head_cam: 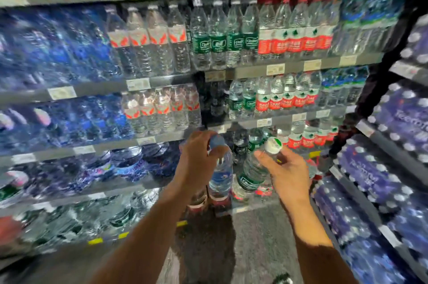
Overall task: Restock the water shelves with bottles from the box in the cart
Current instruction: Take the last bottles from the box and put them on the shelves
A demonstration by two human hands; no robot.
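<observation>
My left hand point(199, 161) grips a clear water bottle with a blue cap and blue label point(221, 179) by its neck, held upright in front of the low shelves. My right hand point(286, 171) holds a second bottle with a green label and a white cap point(253, 171), tilted with the cap pointing up and right. Both bottles hang in front of a dark gap point(214, 100) among the green-label bottles on the shelf above. The box and the cart are out of view.
Shelves of water bottles fill the wall ahead: blue packs on the left, red-white labels point(148, 38), green labels point(222, 42), red labels point(294, 42). Shrink-wrapped purple packs point(382, 181) stack on the right. Grey floor point(254, 237) lies below my arms.
</observation>
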